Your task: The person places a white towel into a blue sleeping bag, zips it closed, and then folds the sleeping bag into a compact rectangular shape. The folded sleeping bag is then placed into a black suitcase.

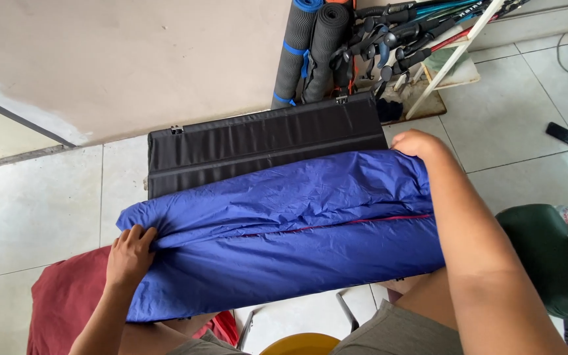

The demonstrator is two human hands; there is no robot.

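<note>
At the lower left of the frame a red cloth (60, 302) lies on the tiled floor (41, 210), its lower part cut off by the frame edge and partly covered by the left forearm. The left hand (129, 253) sits at the left end of a blue sleeping bag (284, 230); its fingers (144, 235) are curled and pinching a fold of the fabric, their tips tucked out of sight under it. The bag lies across the middle of the frame, over the person's lap, with a thin red line running along its seam. Behind it a black folded mat (264, 141) stands on edge, its lower part hidden by the bag. Above, in the upper middle, rolled mats (313, 52) and a bundle of trekking poles (402, 39) lean by the wall, cut off at the top. The right hand (419, 144) presses on the bag's upper right corner; its fingers bend over the far edge, so I cannot tell how they lie. At the right, a dark green bag (547, 256) is partly hidden by the right arm.
</note>
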